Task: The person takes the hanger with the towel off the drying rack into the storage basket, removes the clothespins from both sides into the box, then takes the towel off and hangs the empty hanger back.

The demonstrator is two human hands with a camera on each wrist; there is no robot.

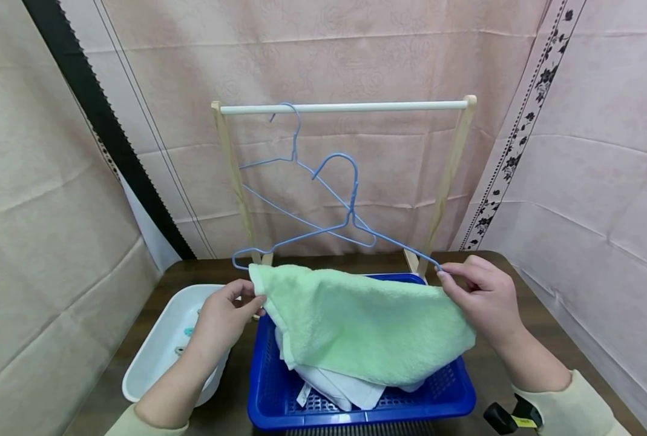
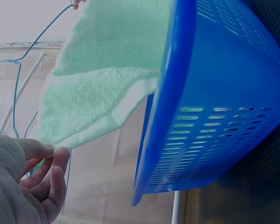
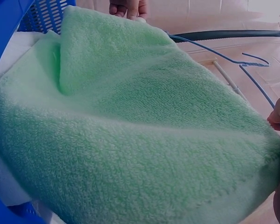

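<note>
A light green towel (image 1: 367,321) stretches between both hands above the blue basket (image 1: 361,418). My left hand (image 1: 222,318) pinches its left corner between thumb and forefinger, as the left wrist view shows plainly. A blue wire clothes hanger (image 1: 350,209) stands in front of the rack, hook up, its lower part hidden behind the towel. My right hand (image 1: 481,293) pinches the right end of that hanger, with the towel's upper right corner at its fingers. Whether those fingers also grip the towel is hard to tell. White cloth (image 1: 336,387) lies in the basket under the towel.
Behind the basket stands a rack with a white bar (image 1: 345,108). A second blue hanger (image 1: 296,142) hangs from the bar's left part. A white tray (image 1: 138,369) with small clips stands at the left on the brown table (image 1: 525,339). Fabric curtains surround the table.
</note>
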